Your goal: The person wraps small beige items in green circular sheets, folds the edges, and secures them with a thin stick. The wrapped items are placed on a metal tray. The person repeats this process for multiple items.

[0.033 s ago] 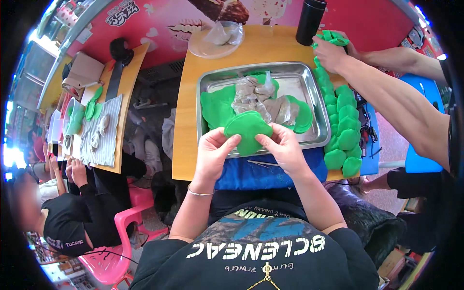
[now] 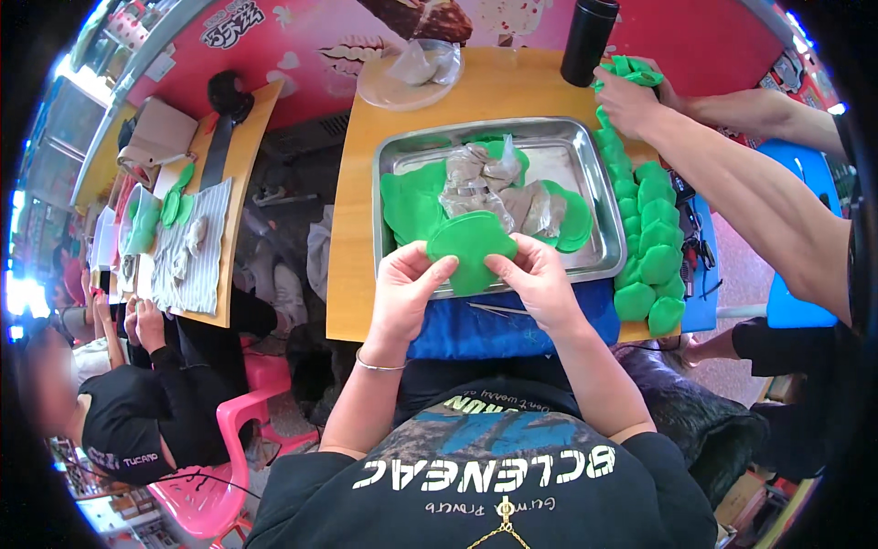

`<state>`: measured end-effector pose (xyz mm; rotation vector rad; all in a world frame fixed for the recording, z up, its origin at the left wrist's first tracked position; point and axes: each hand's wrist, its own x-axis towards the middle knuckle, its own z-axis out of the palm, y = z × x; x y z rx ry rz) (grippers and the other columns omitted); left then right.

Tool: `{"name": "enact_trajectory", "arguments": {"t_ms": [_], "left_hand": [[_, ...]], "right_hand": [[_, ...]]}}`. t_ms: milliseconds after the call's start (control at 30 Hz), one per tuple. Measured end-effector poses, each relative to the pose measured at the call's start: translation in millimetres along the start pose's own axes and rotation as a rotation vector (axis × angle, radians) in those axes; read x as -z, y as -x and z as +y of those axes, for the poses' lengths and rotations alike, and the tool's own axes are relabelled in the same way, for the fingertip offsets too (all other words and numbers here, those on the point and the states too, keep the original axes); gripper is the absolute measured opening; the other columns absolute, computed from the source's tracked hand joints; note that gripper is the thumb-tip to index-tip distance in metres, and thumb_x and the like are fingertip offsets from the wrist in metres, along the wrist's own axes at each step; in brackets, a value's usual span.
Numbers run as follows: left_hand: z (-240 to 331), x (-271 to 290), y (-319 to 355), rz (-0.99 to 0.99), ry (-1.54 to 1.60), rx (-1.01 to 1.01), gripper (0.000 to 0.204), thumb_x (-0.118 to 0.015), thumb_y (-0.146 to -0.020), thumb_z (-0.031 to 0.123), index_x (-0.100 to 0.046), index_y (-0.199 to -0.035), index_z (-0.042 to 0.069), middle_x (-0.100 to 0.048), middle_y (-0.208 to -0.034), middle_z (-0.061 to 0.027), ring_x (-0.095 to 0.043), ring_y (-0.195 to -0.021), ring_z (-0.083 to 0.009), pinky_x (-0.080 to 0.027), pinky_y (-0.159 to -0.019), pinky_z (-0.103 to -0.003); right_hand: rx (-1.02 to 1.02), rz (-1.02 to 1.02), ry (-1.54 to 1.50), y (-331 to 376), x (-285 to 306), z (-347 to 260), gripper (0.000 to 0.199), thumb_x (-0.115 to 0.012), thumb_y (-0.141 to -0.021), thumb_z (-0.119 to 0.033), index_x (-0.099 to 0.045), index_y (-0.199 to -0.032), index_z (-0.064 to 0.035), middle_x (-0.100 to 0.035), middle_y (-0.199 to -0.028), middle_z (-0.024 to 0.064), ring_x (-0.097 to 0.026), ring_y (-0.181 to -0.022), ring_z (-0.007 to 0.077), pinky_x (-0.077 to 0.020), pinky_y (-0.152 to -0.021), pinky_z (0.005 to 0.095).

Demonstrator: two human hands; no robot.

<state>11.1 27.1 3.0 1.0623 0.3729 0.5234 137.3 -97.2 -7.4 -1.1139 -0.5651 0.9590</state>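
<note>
Above the near edge of a metal tray [image 2: 384, 154], both my hands grip a small stack of round green fabric pieces [image 2: 469, 245]. Its left side is pinched between the thumb and fingers of my left hand [image 2: 409, 285]; my right hand [image 2: 535, 282] pinches the right side the same way. Behind the stack, knotted clear plastic bags [image 2: 471, 178] with greyish contents lie in the tray. More flat green pieces [image 2: 409, 203] are at the tray's left, and another small pile [image 2: 574, 222] is at its right.
Overlapping green pieces [image 2: 657, 240] line the table's right edge. There a co-worker's hands [image 2: 631, 102] handle more. A black cylinder [image 2: 588, 44] and a clear round lid-like dish [image 2: 389, 90] stand at the back. Thin sticks [image 2: 498, 309] lie on blue cloth [image 2: 439, 329] before me.
</note>
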Motion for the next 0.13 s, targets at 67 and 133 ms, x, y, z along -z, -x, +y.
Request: {"name": "enact_trajectory", "arguments": {"t_ms": [67,133], "left_hand": [[0.9,-2.3,3.0,-0.013,0.039,0.026,0.018,-0.064,-0.081,0.003,-0.062,-0.099,0.000,-0.066,-0.093,-0.0058,-0.060,-0.084,-0.0094,-0.047,-0.079,-0.025],[-3.8,2.5,5.3,-0.031,0.069,0.027,0.026,-0.065,-0.081,0.005,-0.059,-0.106,-0.001,-0.065,-0.099,-0.0073,-0.060,-0.088,-0.0107,-0.047,-0.081,-0.025]], "right_hand": [[-0.046,0.010,-0.082,1.9,-1.8,-1.6,0.017,-0.060,-0.086,-0.009,-0.060,-0.100,0.0008,-0.064,-0.090,0.0028,-0.059,-0.080,0.0075,-0.0482,-0.073,0.0229],[-0.056,0.026,-0.146,2.6,-3.1,-1.4,0.018,-0.060,-0.086,-0.010,-0.060,-0.100,0.0009,-0.064,-0.089,0.0033,-0.059,-0.079,0.0082,-0.0483,-0.074,0.0229]]}}
